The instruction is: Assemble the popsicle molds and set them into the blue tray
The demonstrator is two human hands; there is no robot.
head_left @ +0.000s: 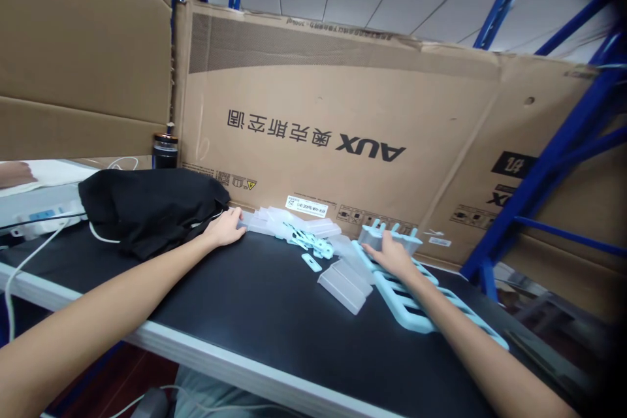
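My left hand (226,228) rests on the black tabletop, between a bundle of black cloth (151,202) and a heap of clear plastic moulds (274,219). Its fingers are slightly bent and apart, with nothing visible in them. At the back right, my right hand (392,256) grips an ice pop mould (412,245) with light blue stick handles pointing up. Under the right forearm lie light blue slotted frames (399,304). Small light blue stick pieces (306,238) are piled in the middle; one flat piece (311,262) lies apart. A clear mould case (345,285) lies in front.
A large cardboard sheet (294,104) stands along the back, another (83,52) at the left. Blue rack posts (548,189) rise at the right. A power strip (44,222) with cables and a dark bottle (165,150) are at the left. Another person's arm (14,174) shows at the far left.
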